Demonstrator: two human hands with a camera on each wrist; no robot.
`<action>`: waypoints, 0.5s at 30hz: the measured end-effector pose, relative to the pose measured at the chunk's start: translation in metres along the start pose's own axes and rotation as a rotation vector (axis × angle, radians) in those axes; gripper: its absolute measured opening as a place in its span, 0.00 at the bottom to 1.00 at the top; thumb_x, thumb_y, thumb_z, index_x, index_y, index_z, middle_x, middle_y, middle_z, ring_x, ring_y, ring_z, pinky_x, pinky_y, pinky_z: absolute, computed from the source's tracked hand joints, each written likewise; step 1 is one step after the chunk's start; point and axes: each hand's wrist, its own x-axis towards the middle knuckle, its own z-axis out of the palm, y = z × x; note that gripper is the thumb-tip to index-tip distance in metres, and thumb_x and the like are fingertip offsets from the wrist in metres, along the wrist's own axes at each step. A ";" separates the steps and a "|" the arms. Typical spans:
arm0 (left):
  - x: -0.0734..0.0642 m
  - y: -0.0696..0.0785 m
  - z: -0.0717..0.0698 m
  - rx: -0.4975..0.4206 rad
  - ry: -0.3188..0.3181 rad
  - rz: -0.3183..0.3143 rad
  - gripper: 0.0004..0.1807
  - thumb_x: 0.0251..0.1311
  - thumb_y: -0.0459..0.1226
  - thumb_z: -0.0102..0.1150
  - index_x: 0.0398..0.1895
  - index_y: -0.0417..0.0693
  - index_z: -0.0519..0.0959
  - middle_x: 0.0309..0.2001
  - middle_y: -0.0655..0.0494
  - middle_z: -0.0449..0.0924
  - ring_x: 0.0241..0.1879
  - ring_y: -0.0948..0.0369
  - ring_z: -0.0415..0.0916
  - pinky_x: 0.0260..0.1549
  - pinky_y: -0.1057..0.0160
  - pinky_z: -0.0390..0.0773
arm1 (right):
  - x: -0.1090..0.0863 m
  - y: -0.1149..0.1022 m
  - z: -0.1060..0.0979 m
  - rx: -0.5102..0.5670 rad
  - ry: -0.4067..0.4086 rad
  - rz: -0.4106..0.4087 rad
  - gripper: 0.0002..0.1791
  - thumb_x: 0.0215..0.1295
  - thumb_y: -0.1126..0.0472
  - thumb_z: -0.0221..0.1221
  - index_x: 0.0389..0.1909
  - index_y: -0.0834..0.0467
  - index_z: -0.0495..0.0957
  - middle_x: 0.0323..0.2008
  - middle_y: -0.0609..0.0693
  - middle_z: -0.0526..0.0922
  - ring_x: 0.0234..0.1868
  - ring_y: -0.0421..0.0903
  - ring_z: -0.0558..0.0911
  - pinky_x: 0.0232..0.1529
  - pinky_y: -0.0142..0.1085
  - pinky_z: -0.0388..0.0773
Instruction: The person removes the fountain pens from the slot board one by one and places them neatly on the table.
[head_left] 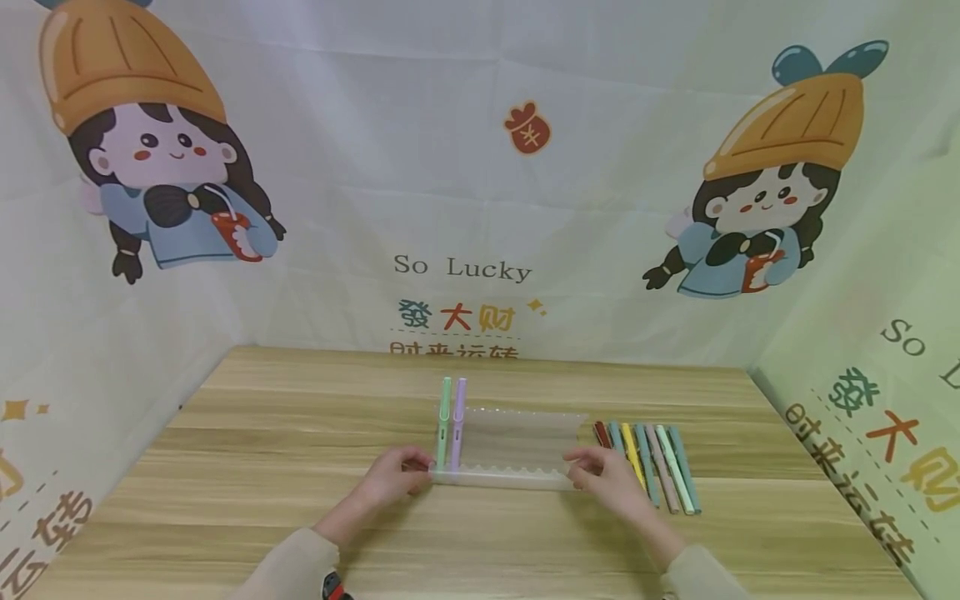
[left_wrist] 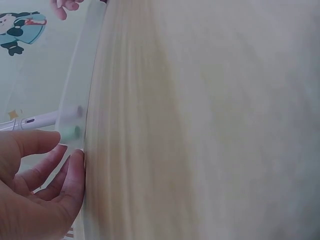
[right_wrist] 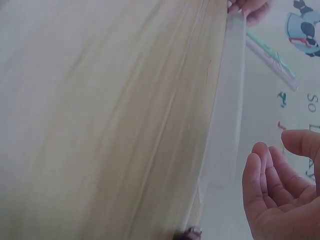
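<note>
Makeshift booth-like space: wood-grain table (head_left: 480, 542) enclosed on three sides by cartoon-printed cloth (head_left: 375, 167).

Pale wood-grain counter (head_left: 300, 433), clear holder (head_left: 510, 478) and pens (head_left: 648, 467) on it
The holder stands near the middle; at three o'clock from it, a close row of pens lies on the wood (dark red, yellow, mauve, mint, teal).

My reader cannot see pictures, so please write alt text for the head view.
A person's left hand and right hand are at opposite ends of a clear pen holder on a wooden table. A green pen and a purple pen sit at its left end; several more pens lie side by side at right.
</note>
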 end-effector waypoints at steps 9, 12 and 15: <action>-0.001 0.002 -0.001 -0.004 -0.006 0.005 0.09 0.49 0.26 0.56 0.36 0.30 0.74 0.29 0.51 0.73 0.28 0.60 0.70 0.26 0.62 0.74 | 0.012 -0.014 0.032 0.062 -0.054 -0.054 0.11 0.55 0.69 0.55 0.39 0.70 0.75 0.23 0.54 0.78 0.23 0.47 0.76 0.25 0.31 0.72; -0.001 0.002 -0.001 -0.005 -0.005 0.002 0.09 0.49 0.25 0.56 0.35 0.30 0.74 0.29 0.51 0.73 0.28 0.60 0.70 0.26 0.62 0.74 | 0.016 -0.018 0.042 0.098 -0.066 -0.069 0.11 0.55 0.70 0.55 0.39 0.72 0.75 0.23 0.55 0.78 0.23 0.48 0.76 0.23 0.30 0.72; -0.002 0.002 -0.001 -0.006 0.000 -0.003 0.09 0.49 0.25 0.56 0.35 0.30 0.74 0.29 0.51 0.73 0.27 0.60 0.70 0.26 0.62 0.74 | 0.019 -0.022 0.051 0.126 -0.068 -0.059 0.12 0.54 0.70 0.55 0.39 0.72 0.74 0.23 0.55 0.78 0.23 0.48 0.76 0.23 0.31 0.73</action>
